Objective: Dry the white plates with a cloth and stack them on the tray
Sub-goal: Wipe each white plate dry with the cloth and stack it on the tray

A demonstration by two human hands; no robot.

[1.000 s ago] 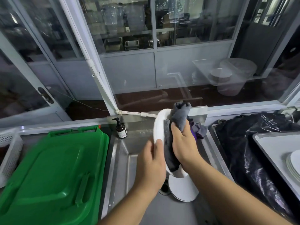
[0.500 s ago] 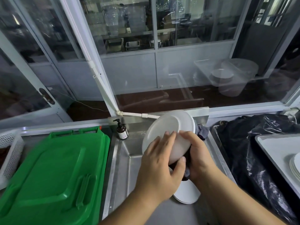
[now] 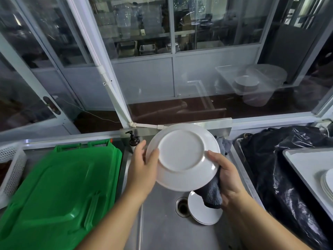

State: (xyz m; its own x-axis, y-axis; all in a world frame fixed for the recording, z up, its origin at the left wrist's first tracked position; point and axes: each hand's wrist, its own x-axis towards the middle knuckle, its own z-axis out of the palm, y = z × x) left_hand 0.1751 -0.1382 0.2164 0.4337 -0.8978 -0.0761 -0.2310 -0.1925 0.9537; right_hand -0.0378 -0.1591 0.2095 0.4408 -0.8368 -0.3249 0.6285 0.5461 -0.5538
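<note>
Overhead, plate (image 3: pixel 182 156) rim-gripped — sink (image 3: pixel 162 231) below.

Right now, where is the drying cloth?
In the head view the cloth is bunched in the right hand, under the right edge of the held plate, above the sink.

Two bare forearms, sleeveless, hands ungloved, no jewellery.
</note>
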